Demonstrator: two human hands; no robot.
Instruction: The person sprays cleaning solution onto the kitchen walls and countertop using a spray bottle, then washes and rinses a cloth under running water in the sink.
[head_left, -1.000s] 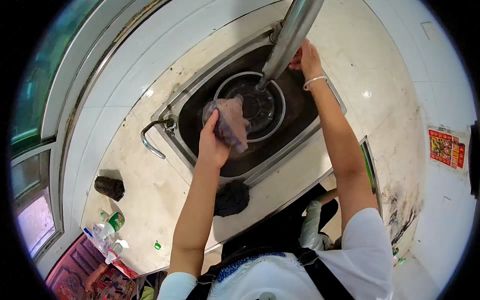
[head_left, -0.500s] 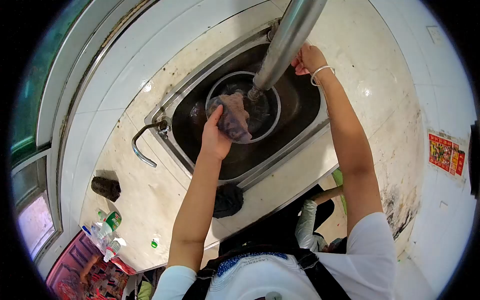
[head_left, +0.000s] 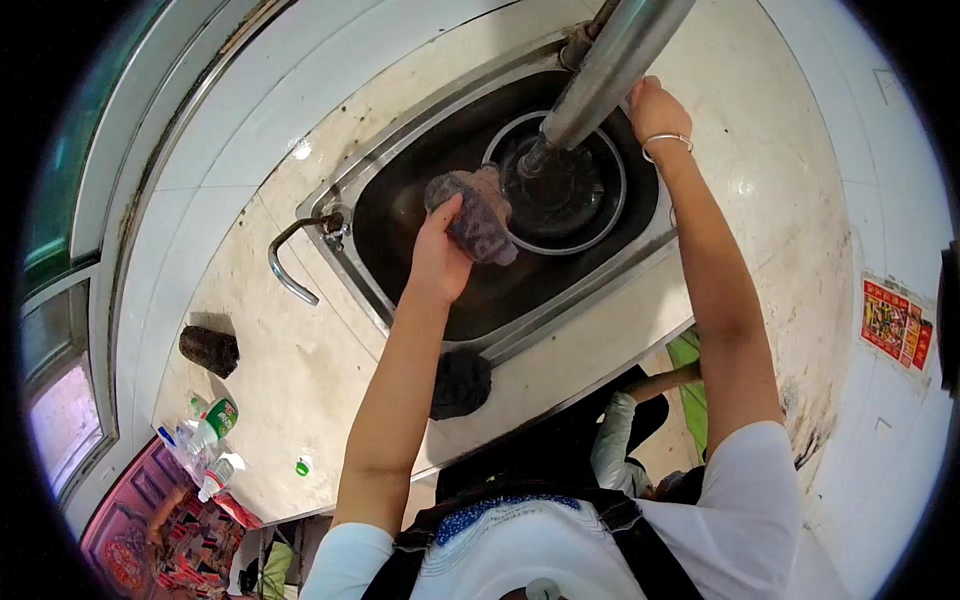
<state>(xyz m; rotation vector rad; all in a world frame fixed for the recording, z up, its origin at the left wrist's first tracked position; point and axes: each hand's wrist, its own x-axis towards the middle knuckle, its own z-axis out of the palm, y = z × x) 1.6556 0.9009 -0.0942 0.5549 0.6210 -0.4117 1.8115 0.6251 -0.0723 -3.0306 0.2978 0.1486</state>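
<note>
My left hand (head_left: 440, 250) is closed around a damp, greyish-purple cloth (head_left: 476, 215), held bunched up over the sink (head_left: 400, 270). Just right of the cloth, a round metal-rimmed basin (head_left: 619, 205) stands in the sink with water in it. A thick metal spout (head_left: 610, 75) comes down over the basin. My right hand (head_left: 660, 112), with a bracelet at the wrist, is closed beside the spout at the sink's far right edge. Its fingertips are turned away, so what they hold, if anything, is hidden.
A small curved tap (head_left: 285, 262) stands at the sink's left corner. Black cloth (head_left: 461, 383) lies on the front edge. On the left counter are a dark brush-like block (head_left: 209, 351), plastic bottles (head_left: 213, 422) and a green cap (head_left: 303, 467). Another person's sleeve (head_left: 612, 440) shows below the counter.
The basin has shifted right in the sink, and the cloth is now left of it rather than over it. My right hand has moved out from behind the spout and closed more.
</note>
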